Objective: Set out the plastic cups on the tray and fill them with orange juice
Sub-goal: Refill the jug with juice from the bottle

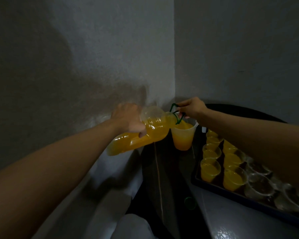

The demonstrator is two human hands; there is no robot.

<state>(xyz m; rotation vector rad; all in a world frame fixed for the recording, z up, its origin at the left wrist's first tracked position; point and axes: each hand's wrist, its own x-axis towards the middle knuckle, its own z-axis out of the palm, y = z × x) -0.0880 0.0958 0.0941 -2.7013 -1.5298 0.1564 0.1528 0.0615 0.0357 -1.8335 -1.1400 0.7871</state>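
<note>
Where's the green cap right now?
Head view, lower centre: green cap lies on the dark table, left of the tray, nearer the camera than the jug.

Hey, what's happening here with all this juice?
A person is tipping a big bottle of orange juice into a jug. The left hand holds the bottle's body, and the right hand grips the green handle at its neck. On the tray beside the jug, the filled cups stand left of the empty cups.
</note>
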